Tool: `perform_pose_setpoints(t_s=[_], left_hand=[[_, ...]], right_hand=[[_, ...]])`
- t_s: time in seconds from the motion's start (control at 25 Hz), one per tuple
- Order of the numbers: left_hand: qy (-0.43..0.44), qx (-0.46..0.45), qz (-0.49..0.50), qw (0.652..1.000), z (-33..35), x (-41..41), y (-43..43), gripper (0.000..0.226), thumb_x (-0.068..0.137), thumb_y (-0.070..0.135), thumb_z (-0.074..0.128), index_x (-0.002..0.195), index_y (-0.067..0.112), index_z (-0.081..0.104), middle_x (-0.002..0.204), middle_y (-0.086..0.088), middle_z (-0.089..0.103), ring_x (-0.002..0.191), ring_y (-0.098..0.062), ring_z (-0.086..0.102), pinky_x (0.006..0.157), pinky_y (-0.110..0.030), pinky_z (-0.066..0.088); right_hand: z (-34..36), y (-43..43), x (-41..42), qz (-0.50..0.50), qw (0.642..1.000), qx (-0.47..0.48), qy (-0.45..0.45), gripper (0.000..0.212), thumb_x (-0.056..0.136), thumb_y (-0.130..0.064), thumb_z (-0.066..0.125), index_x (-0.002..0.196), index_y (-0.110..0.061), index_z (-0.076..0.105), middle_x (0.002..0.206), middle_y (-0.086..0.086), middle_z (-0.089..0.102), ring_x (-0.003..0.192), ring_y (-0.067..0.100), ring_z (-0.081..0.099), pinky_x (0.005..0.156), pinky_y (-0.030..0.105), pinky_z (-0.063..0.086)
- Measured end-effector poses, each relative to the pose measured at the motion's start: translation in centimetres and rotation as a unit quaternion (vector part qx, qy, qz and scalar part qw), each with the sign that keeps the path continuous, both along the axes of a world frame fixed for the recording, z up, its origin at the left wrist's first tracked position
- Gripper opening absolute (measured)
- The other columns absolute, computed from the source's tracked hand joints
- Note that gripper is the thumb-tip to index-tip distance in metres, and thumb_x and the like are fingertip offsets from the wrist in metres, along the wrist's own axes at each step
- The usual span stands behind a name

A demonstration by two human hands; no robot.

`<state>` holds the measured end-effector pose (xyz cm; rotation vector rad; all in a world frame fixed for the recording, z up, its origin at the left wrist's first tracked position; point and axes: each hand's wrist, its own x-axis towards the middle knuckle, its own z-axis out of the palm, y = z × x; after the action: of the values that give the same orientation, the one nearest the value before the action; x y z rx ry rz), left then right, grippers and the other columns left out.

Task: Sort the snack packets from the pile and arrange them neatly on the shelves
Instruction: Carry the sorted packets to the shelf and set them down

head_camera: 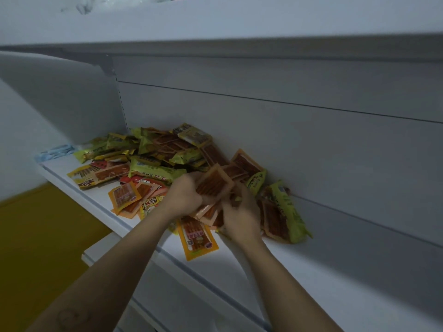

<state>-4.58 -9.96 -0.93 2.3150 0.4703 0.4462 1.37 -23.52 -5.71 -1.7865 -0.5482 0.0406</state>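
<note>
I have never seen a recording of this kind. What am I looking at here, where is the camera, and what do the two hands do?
There is no machine here: a person works with bare hands. One camera, worn on the head, looks forward and down, so the arms come in from the bottom of the picture. The pile of snack packets, mostly green and orange, lies on a white shelf against the back panel; an upper shelf closes the top. The left hand grips a small bundle of orange packets just above the pile. The right hand, blurred, holds the same bundle from the other side. A single packet lies flat near the front edge, and a pale blue item lies at the far left end.
</note>
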Motion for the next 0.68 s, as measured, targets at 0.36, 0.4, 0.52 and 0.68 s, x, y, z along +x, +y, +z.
perform_pose_setpoints(t_s=[0.36, 0.4, 0.52, 0.68], left_hand=[[-0.065, -0.200, -0.095, 0.973, 1.7, 1.3, -3.3, 0.036, 0.097, 0.000, 0.046, 0.116, 0.026, 0.062, 0.103, -0.002, 0.072, 0.091, -0.023, 0.071, 0.075, -0.035, 0.059], [-0.052, -0.210, -0.112, 0.970, 1.6, 1.6, -3.1, 0.038, 0.099, 0.002, 0.043, 0.121, 0.028, 0.060, 0.107, -0.003, 0.071, 0.093, -0.024, 0.071, 0.077, -0.040, 0.059], [0.017, -0.128, -0.132, 0.983, 1.7, 2.9, -2.1, 0.030, 0.104, 0.013, 0.041, 0.122, 0.034, 0.053, 0.102, 0.010, 0.066, 0.079, 0.002, 0.067, 0.067, -0.016, 0.052], [0.075, 0.115, -0.027, 0.990, 1.5, 6.4, 1.2, 0.032, 0.102, 0.024, 0.047, 0.128, 0.009, 0.057, 0.121, -0.009, 0.062, 0.103, -0.024, 0.063, 0.081, -0.031, 0.049]], right_hand=[[3.2, -0.8, 1.6, 0.076, 0.992, 0.088, 0.041, 0.043, 0.092, -0.023, 0.064, 0.132, -0.026, 0.049, 0.119, -0.011, 0.061, 0.109, 0.007, 0.059, 0.086, 0.020, 0.050], [3.5, -0.9, 2.2, 0.076, 0.993, 0.080, 0.042, 0.039, 0.091, -0.017, 0.064, 0.127, -0.028, 0.051, 0.112, -0.013, 0.061, 0.105, 0.007, 0.059, 0.083, 0.021, 0.051], [4.7, -1.4, 4.6, 0.035, 0.996, 0.076, 0.039, 0.044, 0.084, -0.003, 0.062, 0.120, -0.027, 0.053, 0.097, -0.014, 0.061, 0.092, 0.006, 0.062, 0.067, 0.016, 0.050], [6.0, -1.6, 8.6, -0.069, 0.996, 0.039, 0.049, 0.055, 0.083, -0.006, 0.062, 0.135, -0.015, 0.048, 0.115, 0.002, 0.059, 0.099, 0.018, 0.057, 0.072, 0.022, 0.044]])
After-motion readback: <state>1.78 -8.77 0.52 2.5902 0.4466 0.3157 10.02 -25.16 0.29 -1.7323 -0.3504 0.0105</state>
